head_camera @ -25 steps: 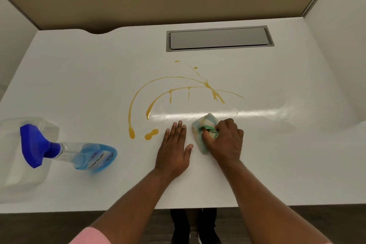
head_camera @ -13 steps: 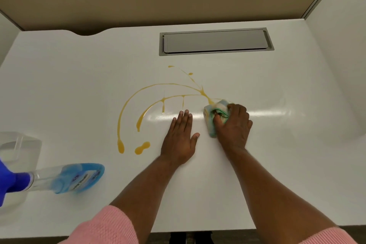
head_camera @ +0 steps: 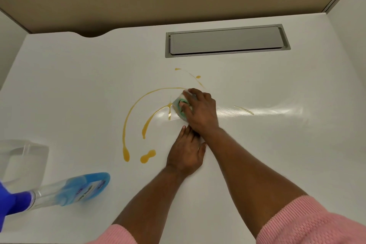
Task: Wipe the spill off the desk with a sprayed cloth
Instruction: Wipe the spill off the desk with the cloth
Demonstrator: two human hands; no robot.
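Observation:
A yellow-orange spill (head_camera: 134, 113) streaks the white desk (head_camera: 277, 144) in two arcs, with drops at their lower ends and a thin streak off to the right. My right hand (head_camera: 200, 111) presses a bunched pale green cloth (head_camera: 179, 108) onto the right end of the arcs. Most of the cloth is hidden under the fingers. My left hand (head_camera: 185, 151) lies flat on the desk just below the right hand, its fingertips tucked under the right wrist. A spray bottle (head_camera: 71, 190) with blue liquid and a dark blue head lies on its side at the lower left.
A clear plastic container (head_camera: 21, 160) stands at the left edge behind the bottle. A grey cable hatch (head_camera: 225, 41) is set into the desk at the back. Tan partition walls close off the back and both sides.
My right hand has pushed the cloth up and to the left into the spill, wiping away the right part of the arcs. The left hand has stayed flat on the desk.

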